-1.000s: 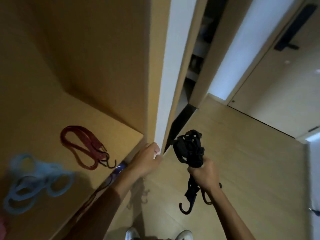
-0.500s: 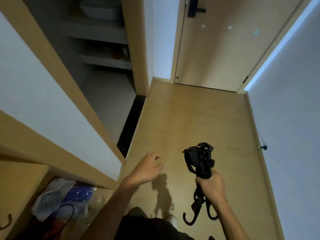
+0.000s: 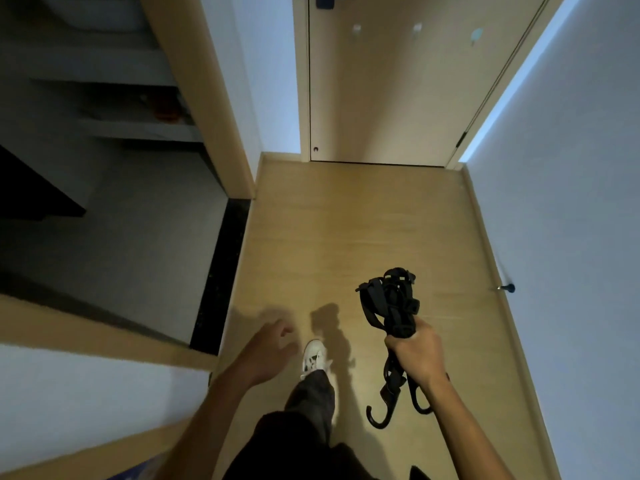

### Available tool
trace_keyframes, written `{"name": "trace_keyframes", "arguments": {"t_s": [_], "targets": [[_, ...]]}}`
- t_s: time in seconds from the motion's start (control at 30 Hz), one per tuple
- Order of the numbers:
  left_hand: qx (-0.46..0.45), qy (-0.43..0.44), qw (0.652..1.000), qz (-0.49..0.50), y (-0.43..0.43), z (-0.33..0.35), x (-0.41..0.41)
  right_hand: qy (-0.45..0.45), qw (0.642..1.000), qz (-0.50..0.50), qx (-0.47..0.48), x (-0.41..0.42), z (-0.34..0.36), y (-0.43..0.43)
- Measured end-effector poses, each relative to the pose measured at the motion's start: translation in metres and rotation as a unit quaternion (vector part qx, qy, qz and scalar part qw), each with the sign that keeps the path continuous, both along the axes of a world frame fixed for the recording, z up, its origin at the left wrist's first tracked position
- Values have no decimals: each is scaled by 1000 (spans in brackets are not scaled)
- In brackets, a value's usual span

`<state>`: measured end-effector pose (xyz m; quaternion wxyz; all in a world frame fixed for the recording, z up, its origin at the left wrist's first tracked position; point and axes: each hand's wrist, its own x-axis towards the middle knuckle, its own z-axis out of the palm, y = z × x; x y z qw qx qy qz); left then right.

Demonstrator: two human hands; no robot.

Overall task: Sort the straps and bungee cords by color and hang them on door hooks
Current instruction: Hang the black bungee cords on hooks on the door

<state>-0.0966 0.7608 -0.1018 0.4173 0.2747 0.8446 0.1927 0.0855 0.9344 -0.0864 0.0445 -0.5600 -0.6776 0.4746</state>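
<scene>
My right hand (image 3: 417,355) grips a bundle of black straps and bungee cords (image 3: 389,304) around its middle. The looped ends stick up above my fist and two black hooks (image 3: 379,415) dangle below it. My left hand (image 3: 268,351) hangs free over the floor with relaxed fingers, holding nothing. The wooden door (image 3: 398,91) stands closed at the far end of the hallway, with small door hooks (image 3: 417,27) near its top.
A wood-floor hallway (image 3: 346,237) runs to the door. A white wall (image 3: 571,202) with a door stopper (image 3: 507,288) is on the right. On the left is an open doorway with a black threshold (image 3: 221,271) and shelves (image 3: 114,98). My foot in a white shoe (image 3: 313,358) steps forward.
I have turned away from the shelf with the red and blue cords and walked down the hallway toward the door. My left hand left the wall edge. The black bundle stays in my right hand.
</scene>
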Motion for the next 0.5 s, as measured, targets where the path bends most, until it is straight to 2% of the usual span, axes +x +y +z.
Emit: {"name": "trace_keyframes", "arguments": {"t_s": [0.23,0.5], "targets": [[14,24,1000,-1,114,15,-118,-35,998,-25,38,-61,24,112],[39,38,998,-44,252,33,-195,-44,996,-72,27,-101,24,203]]}}
